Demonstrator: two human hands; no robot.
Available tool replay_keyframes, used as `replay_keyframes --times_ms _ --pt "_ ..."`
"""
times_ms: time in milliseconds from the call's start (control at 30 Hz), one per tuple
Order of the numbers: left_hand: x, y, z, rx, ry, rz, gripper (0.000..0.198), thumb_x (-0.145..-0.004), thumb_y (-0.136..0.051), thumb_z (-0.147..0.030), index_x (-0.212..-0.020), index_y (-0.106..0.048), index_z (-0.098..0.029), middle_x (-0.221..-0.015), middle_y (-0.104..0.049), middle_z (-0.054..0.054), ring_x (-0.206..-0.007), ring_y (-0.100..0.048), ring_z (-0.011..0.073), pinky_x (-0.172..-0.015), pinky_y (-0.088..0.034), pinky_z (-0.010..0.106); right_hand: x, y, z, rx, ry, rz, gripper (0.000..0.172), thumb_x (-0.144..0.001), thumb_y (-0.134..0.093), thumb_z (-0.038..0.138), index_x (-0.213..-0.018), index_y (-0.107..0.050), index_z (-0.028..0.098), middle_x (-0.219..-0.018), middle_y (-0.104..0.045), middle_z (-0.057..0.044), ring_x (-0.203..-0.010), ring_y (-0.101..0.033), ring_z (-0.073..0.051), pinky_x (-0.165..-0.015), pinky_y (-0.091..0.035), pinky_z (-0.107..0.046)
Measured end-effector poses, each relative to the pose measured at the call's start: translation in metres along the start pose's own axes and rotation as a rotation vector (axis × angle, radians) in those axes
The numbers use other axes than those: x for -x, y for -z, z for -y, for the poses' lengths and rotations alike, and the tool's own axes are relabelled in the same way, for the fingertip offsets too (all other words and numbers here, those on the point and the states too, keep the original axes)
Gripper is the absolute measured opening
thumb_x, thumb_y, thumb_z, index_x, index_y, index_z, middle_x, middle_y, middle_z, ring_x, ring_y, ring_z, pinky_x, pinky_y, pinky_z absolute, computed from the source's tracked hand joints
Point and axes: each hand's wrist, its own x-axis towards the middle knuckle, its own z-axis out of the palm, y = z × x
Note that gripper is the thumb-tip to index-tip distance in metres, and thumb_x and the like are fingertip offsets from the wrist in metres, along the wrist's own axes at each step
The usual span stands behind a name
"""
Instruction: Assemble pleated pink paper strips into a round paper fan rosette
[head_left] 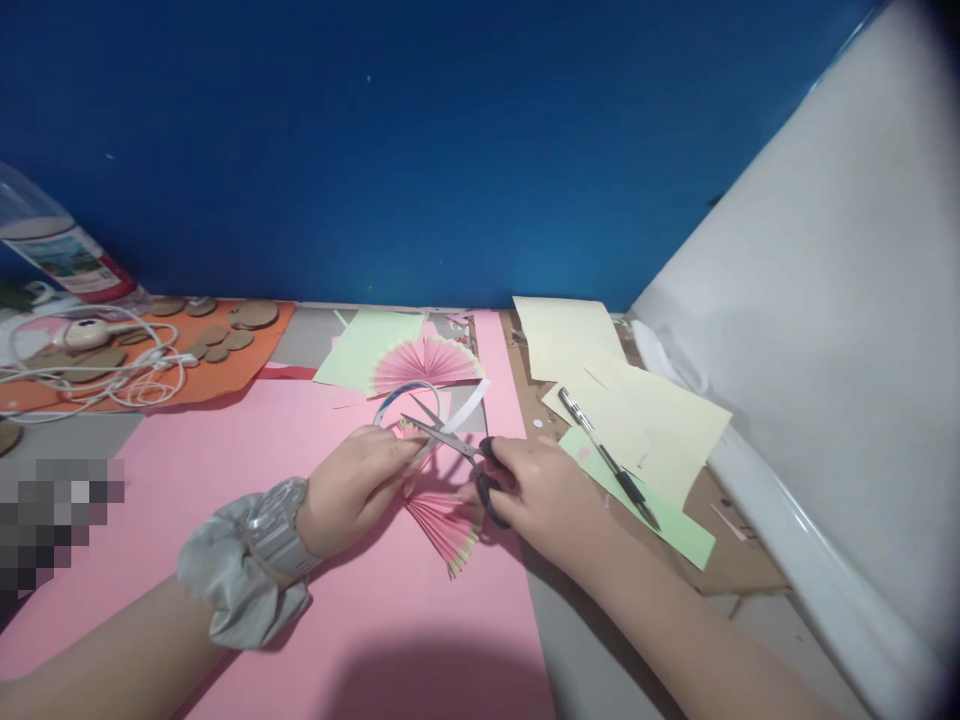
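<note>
1. Pleated pink paper (409, 430), pinched at the fingertips of the left hand (356, 495).
2. Scissors (448, 438), blades parted, tips just beside that paper; handles gripped in the closed right hand (540, 490).
3. Folded fan (448, 527) lying between both hands, just under the scissors.
4. Pen (607, 462) just outside the right hand.

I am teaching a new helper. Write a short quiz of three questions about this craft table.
1. True or false: the right hand holds the scissors.
2. What lies on the yellow paper? A) pen B) ruler C) glue stick
3. Fill in: the left hand pinches a folded ____ paper.
Key: 1 true; 2 A; 3 pink.
</note>
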Motion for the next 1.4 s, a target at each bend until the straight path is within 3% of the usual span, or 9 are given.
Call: replay_keyframes --times_ms 667,967,1100,1200,1300,1400 --pt "0.002 -0.002 0.003 0.009 0.010 0.010 0.017 -0.085 -0.034 -0.013 -0.083 -0.051 -0.019 -0.071 -0.060 0.004 -0.066 -0.053 0.0158 -0.067 -0.042 0.031 -0.001 -0.004 -0.001 -0.001 -0.014 -0.006 0.019 -0.072 -0.047 0.015 -0.061 -0.032 0.020 -0.058 -0.046 0.005 -0.053 -0.039 -0.011 -0.054 -0.023 -0.024" --pt "0.001 0.000 -0.001 -0.024 0.063 0.030 0.020 -0.088 -0.033 -0.019 -0.078 -0.051 -0.019 -0.068 -0.057 0.003 -0.065 -0.052 0.0164 -0.065 -0.042 0.030 -0.001 -0.011 0.000 0.005 0.020 -0.047 0.018 -0.072 -0.054 0.025 -0.065 -0.039 0.019 -0.067 -0.051 0.002 -0.057 -0.040 -0.012 -0.058 -0.027 -0.026" --pt "0.001 0.000 -0.003 -0.015 0.138 0.004 0.022 -0.089 -0.036 -0.021 -0.103 -0.052 -0.017 -0.074 -0.060 0.004 -0.069 -0.055 0.0164 -0.068 -0.042 0.030 -0.001 -0.011 -0.003 0.035 0.015 -0.069 0.015 -0.072 -0.054 0.025 -0.068 -0.041 0.019 -0.068 -0.051 0.001 -0.057 -0.039 -0.013 -0.056 -0.026 -0.026" --pt "0.002 0.001 -0.002 -0.041 0.236 -0.098 0.028 -0.089 -0.038 -0.023 -0.115 -0.048 -0.017 -0.079 -0.062 0.004 -0.071 -0.056 0.0174 -0.068 -0.043 0.030 -0.001 -0.012 -0.005 0.056 0.024 -0.084 0.013 -0.073 -0.054 0.027 -0.073 -0.044 0.018 -0.071 -0.052 0.000 -0.061 -0.040 -0.014 -0.058 -0.027 -0.027" --pt "0.002 0.005 0.007 -0.125 0.392 -0.218 0.023 -0.089 -0.037 -0.025 -0.104 -0.054 -0.017 -0.084 -0.063 0.004 -0.073 -0.057 0.0173 -0.067 -0.042 0.029 0.000 -0.013 -0.005 0.095 0.059 -0.106 0.017 -0.072 -0.055 0.030 -0.080 -0.047 0.017 -0.076 -0.052 -0.002 -0.068 -0.043 -0.017 -0.063 -0.030 -0.029" --pt "0.002 0.010 0.021 -0.226 0.475 -0.127 0.023 -0.088 -0.037 -0.028 -0.082 -0.056 -0.017 -0.073 -0.059 0.002 -0.067 -0.054 0.0169 -0.061 -0.039 0.028 0.002 -0.013 -0.005 0.143 0.113 -0.122 0.022 -0.072 -0.055 0.032 -0.085 -0.049 0.016 -0.079 -0.052 -0.004 -0.072 -0.043 -0.019 -0.066 -0.030 -0.031"
